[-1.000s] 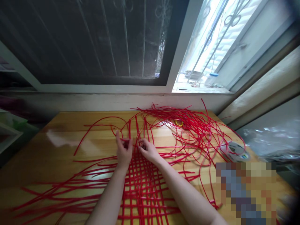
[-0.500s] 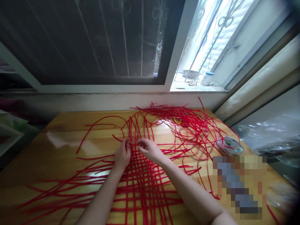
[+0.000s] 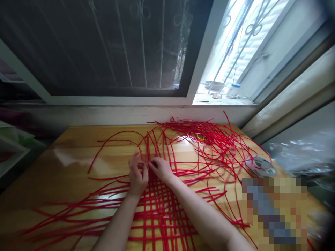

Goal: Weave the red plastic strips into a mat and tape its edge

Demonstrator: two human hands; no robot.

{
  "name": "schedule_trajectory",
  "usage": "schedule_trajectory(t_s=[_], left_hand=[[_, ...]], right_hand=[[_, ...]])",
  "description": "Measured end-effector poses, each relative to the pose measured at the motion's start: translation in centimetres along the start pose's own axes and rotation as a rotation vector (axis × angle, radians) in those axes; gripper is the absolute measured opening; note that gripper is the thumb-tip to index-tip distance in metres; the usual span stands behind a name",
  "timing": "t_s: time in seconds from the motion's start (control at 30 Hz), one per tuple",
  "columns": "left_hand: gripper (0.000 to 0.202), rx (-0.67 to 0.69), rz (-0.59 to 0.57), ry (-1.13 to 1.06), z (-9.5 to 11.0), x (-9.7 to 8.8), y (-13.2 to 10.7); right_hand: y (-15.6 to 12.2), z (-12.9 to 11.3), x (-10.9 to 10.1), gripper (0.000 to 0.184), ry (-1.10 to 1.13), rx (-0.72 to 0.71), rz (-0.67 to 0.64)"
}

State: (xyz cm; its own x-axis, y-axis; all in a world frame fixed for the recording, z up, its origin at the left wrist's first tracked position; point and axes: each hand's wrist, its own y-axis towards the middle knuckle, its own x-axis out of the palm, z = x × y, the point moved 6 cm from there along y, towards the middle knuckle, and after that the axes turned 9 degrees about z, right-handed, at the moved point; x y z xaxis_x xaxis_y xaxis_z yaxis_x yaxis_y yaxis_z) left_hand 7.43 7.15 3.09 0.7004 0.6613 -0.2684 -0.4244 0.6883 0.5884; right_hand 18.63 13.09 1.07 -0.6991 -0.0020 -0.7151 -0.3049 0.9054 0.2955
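Note:
A grid of woven red plastic strips point(image 3: 159, 209) lies on the wooden table point(image 3: 78, 153) in front of me. My left hand point(image 3: 137, 175) and my right hand point(image 3: 161, 169) meet at the far edge of the weave. Both pinch red strips there, fingertips almost touching each other. Loose ends of the strips fan out to the left point(image 3: 65, 212) and curl away in a tangle point(image 3: 209, 146) toward the far right of the table.
A tape roll point(image 3: 261, 166) lies at the table's right side among the strips. A small yellow object point(image 3: 200, 137) sits under the tangle. The table stands against a wall below a barred window point(image 3: 117, 45). A blurred patch covers the near right corner.
My hands have drawn closer together at the weave's far edge; the right hand slid left toward the left hand. The view has shifted slightly.

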Motion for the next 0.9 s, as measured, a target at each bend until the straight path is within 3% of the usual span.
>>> schedule_trajectory(t_s=[0.07,0.1,0.23,0.33,0.5,0.63,0.77,0.9], left_hand=[[0.044,-0.041,0.059,0.023,-0.8,-0.2,0.1],[0.040,-0.068,0.031,0.061,-1.3,0.0,0.2],[0.024,-0.178,-0.279,0.289,-2.8,1.8,0.1],[0.020,-0.234,-0.376,0.400,-2.9,2.3,0.2],[0.029,-0.274,-0.408,0.501,-2.6,2.6,0.6],[0.029,-0.292,-0.436,0.550,-2.5,2.9,0.8],[0.021,-0.298,-0.410,0.501,-2.8,2.8,0.8],[0.018,-0.263,-0.327,0.310,-2.8,2.0,0.6]], right_hand=[[0.0,0.6,0.1,0.020,0.047,0.021,0.020],[0.1,0.8,0.1,0.021,0.066,0.027,0.023],[0.1,0.9,-0.2,0.025,0.125,0.046,0.017],[0.0,0.8,-0.4,0.027,0.156,0.052,0.019],[-0.1,0.8,0.2,0.031,0.137,0.020,-0.035],[0.0,1.0,0.2,0.024,0.129,0.081,-0.045],[0.2,1.3,0.4,0.024,0.083,0.140,-0.085],[0.6,1.5,0.7,0.028,0.057,0.168,-0.091]])
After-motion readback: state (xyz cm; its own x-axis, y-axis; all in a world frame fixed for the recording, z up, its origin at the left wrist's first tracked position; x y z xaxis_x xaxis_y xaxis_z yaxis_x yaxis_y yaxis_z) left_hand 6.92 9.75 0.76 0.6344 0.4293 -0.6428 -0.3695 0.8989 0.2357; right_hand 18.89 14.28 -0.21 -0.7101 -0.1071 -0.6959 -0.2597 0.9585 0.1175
